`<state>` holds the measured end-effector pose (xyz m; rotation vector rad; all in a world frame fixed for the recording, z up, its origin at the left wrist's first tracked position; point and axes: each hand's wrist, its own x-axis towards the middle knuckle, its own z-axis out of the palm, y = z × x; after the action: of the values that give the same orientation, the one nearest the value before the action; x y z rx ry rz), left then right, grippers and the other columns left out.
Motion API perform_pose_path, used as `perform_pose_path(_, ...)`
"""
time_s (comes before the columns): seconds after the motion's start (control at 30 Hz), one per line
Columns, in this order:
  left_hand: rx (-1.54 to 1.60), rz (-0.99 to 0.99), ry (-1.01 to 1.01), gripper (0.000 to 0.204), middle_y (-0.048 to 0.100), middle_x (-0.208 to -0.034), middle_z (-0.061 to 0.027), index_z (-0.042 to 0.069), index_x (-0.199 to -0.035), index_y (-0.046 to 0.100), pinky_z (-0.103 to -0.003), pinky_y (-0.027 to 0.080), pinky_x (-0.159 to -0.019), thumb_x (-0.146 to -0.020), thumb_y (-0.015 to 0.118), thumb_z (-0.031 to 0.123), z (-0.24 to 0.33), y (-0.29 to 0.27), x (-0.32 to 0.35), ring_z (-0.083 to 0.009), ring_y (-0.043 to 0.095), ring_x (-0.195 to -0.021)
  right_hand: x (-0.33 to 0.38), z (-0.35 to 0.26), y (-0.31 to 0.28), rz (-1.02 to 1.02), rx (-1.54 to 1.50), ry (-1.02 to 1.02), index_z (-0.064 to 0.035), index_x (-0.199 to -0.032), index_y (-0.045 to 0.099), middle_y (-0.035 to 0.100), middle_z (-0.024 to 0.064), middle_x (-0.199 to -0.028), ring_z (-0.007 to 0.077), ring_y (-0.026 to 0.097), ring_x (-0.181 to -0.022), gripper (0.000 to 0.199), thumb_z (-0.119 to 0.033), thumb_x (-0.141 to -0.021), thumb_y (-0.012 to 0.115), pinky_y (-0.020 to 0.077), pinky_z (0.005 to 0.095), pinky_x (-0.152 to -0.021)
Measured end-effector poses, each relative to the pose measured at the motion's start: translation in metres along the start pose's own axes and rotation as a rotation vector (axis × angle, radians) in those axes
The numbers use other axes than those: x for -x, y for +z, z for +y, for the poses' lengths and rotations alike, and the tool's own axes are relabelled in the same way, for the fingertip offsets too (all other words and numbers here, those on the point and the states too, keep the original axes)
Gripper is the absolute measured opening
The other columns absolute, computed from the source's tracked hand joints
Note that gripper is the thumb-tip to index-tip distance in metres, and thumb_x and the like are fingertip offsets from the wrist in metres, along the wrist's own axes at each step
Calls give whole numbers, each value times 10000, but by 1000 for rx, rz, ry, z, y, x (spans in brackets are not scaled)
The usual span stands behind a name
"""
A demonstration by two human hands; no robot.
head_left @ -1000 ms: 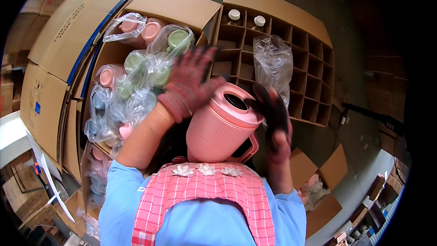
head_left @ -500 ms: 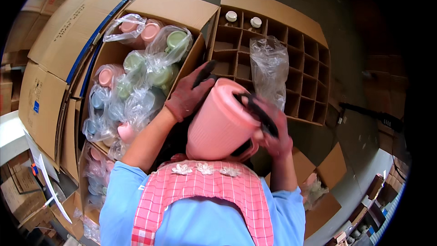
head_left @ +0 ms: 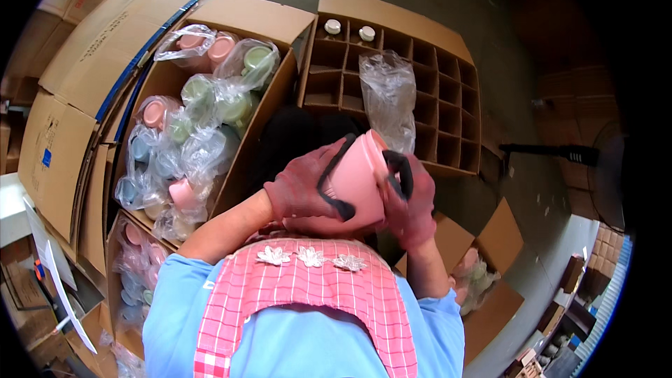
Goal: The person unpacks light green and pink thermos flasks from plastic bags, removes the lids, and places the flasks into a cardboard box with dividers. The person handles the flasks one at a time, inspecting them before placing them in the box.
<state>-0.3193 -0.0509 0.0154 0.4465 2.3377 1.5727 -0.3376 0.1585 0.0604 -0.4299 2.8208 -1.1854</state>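
A pink ribbed jug [head_left: 355, 180] is held tilted in front of my apron, its rim pointing away from me and to the right. My left hand [head_left: 302, 183], in a dark red glove with black fingertips, wraps around the jug's left side. At the rim on the other side, my gloved right hand [head_left: 409, 203] is closed with bent fingers. The jug's handle and much of its base are hidden. Beyond the jug, a crumpled clear plastic bag [head_left: 389, 94] lies over a divided carton [head_left: 392, 21].
Two white-capped bottles [head_left: 332, 26] stand in the divided carton's far left cells. To the left, an open carton [head_left: 262, 12] holds pink, green and blue jugs in clear bags. Flattened cardboard [head_left: 63, 147] leans further left. A smaller open box [head_left: 500, 241] sits at my right.
My left hand has moved from beside the jug's rim to wrap its side. The jug has turned, hiding its handle. My right hand stays at the rim.
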Motion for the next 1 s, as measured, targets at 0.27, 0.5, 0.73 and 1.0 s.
perform_pose_path(0.27, 625, 203, -261, 766, 540, -1240, -148, 13, -1335, 407, -331, 408, -975, -680, 754, 207, -19, -8, 24, -225, 521, -1146, 32, 37, -11, 182, -317, -41, 8, -895, 606, 608, 131, -846, 225, 576, -745, 277, -238, -771, 635, 446, 296, -676)
perform_pose_path(0.5, 1061, 189, -430, 691, 520, -1228, -96, 46, -1343, 391, -330, 438, -922, -728, 703, 93, -23, 22, 77, -206, 521, -1098, 90, 104, 25, 422, -738, 120, 40, -1037, 562, 588, 64, -957, 147, 529, -876, 436, -352, -848, 534, 413, 277, -803)
perform_pose_path(0.73, 530, 437, -180, 636, 578, -1119, -90, -2, -1224, 491, -319, 461, -885, -680, 783, 154, -24, 22, 58, -193, 567, -1002, 73, 103, 27, 403, -436, 2, 25, -1119, 533, 601, 133, -1056, 275, 573, -932, 351, -202, -852, 510, 427, 376, -860)
perform_pose_path(1.0, 128, 607, 313, 703, 559, -1157, -154, -22, -1229, 494, -362, 452, -901, -644, 819, 194, -13, -28, 54, -273, 564, -1045, 7, 55, -22, 49, -601, -106, -17, -907, 597, 610, 42, -811, 118, 532, -716, 292, -273, -939, 460, 437, 281, -636)
